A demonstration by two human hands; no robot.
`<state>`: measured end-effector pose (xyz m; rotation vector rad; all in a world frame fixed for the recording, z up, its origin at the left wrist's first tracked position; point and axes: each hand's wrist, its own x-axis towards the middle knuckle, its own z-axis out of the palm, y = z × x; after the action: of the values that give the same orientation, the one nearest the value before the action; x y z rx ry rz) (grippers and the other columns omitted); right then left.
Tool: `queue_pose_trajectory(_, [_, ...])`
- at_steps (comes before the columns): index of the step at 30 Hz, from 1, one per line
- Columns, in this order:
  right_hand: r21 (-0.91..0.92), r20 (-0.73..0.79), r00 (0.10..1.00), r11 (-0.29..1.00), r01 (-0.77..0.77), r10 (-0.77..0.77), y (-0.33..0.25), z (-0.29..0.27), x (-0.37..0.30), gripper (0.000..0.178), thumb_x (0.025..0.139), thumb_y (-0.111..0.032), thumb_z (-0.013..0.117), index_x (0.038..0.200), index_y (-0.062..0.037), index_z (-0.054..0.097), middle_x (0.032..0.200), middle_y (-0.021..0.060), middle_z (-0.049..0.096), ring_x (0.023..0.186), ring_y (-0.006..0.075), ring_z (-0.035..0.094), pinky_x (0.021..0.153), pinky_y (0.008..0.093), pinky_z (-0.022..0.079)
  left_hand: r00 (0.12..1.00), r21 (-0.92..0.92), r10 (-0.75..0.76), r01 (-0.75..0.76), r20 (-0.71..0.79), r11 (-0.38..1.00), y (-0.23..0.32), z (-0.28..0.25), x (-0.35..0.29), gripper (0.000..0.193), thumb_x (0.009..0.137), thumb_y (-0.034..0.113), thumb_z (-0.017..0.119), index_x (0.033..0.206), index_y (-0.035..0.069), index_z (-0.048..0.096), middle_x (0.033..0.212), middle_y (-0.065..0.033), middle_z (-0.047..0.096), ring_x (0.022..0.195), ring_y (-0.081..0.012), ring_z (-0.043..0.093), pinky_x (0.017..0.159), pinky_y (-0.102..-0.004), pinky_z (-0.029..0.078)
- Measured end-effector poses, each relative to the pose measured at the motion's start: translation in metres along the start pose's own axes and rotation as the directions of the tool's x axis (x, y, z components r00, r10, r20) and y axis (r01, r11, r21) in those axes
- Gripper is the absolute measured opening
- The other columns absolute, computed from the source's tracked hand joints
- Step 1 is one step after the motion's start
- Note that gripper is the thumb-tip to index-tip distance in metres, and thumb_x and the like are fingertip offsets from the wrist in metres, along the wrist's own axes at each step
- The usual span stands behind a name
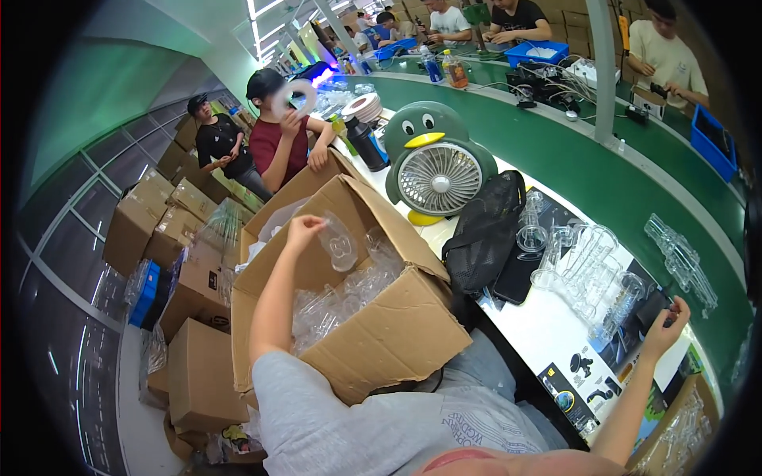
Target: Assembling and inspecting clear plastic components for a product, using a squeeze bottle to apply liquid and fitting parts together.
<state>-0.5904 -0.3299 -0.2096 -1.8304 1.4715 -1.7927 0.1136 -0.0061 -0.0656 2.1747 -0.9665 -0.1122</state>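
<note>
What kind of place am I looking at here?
Probably a factory's assembly or packing floor: workers line a long green work surface, cartons are piled up, and an open cardboard box holds clear plastic parts.

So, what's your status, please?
Left hand: pinching clear rounded plastic piece at brown cardboard box. Right hand: near clear plastic parts, grip unclear. Black mesh bag beside box.

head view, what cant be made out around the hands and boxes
In the head view:
- Bottom of the large open box: hidden by clear plastic parts piled inside.
- Right hand: too small to tell whether it grips anything.
- Black mesh bag: its contents are hidden by its fabric.
- Lower-right box: cut off by the lower edge.
</note>
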Motion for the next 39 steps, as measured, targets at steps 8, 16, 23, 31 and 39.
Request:
queue_pose_trajectory(8, [-0.031,-0.006,1.000,1.000,-0.002,0.002,0.002,0.003,-0.001,0.030,0.079,0.003,0.047,0.107,-0.0018,0.052,0.100,0.0063,0.052,0.084,0.0152,0.048,0.074,0.0250,0.041,0.841,0.305,0.508,-0.442,-0.187,0.844,0.022,0.016,0.017,0.012,0.073,0.008,0.064,0.073,0.004,0.053,0.077,-0.0101,0.058,0.069,-0.0189,0.057,0.067,-0.0301,0.047])
queue_pose_trajectory(16, [0.074,-0.004,0.999,0.997,-0.033,0.033,-0.003,0.022,-0.005,0.030,0.078,0.004,0.046,0.107,-0.0022,0.053,0.097,0.0058,0.051,0.082,0.0145,0.047,0.074,0.0243,0.040,0.918,0.507,-0.120,-0.097,0.378,0.857,-0.070,0.112,0.033,0.034,0.076,0.020,0.057,0.104,0.000,0.054,0.102,-0.0247,0.060,0.084,-0.0323,0.062,0.070,-0.0387,0.050])
queue_pose_trajectory(23, [-0.060,-0.040,0.999,0.998,-0.019,0.017,0.008,-0.016,-0.001,0.031,0.078,0.004,0.045,0.107,-0.0022,0.053,0.096,0.0055,0.051,0.082,0.0140,0.047,0.072,0.0237,0.040,0.915,0.478,0.078,-0.279,0.397,0.833,0.031,0.197,0.003,0.037,0.085,0.029,0.053,0.114,0.006,0.057,0.112,-0.0141,0.060,0.103,-0.0265,0.057,0.086,-0.0365,0.044])
queue_pose_trajectory(31, [0.030,-0.008,0.999,0.999,-0.039,0.039,0.001,0.005,-0.001,0.031,0.079,0.005,0.045,0.108,-0.0023,0.052,0.098,0.0049,0.051,0.083,0.0133,0.047,0.073,0.0231,0.040,0.740,0.393,-0.238,-0.039,0.629,0.919,-0.097,0.152,0.057,0.033,0.073,0.033,0.066,0.098,0.012,0.067,0.077,-0.0099,0.065,0.061,-0.0201,0.058,0.057,-0.0344,0.049])
queue_pose_trajectory(39, [-0.016,-0.003,0.999,0.998,-0.052,0.052,0.005,-0.007,0.001,0.031,0.080,0.005,0.044,0.108,-0.0025,0.052,0.098,0.0048,0.051,0.082,0.0130,0.047,0.072,0.0228,0.040,0.717,0.319,-0.231,0.013,0.657,0.948,0.030,0.088,0.037,0.024,0.076,0.028,0.064,0.086,0.007,0.069,0.069,0.0006,0.061,0.056,-0.0064,0.049,0.047,-0.0239,0.040])
